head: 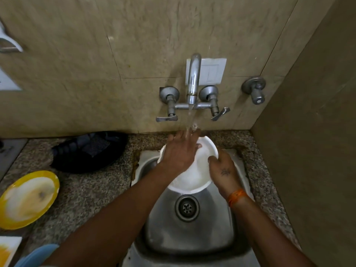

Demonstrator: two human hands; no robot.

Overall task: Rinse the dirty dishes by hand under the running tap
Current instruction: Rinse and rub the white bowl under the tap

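A white plate (194, 176) is held over the steel sink (190, 234), tilted toward the wall. My right hand (223, 170) grips its right rim with curled fingers. My left hand (181, 153) lies flat on the plate's upper face, fingers stretched out under the water. The tap (193, 79) on the wall runs, and its stream lands on my left fingers and the plate's far edge. A yellow-rimmed dirty plate (28, 199) lies on the counter at the left.
A black drying tray (90, 151) sits on the granite counter (86, 193) left of the sink. A blue plate (36, 255) and a stained white dish (7, 249) show at the bottom left. A side wall closes in on the right.
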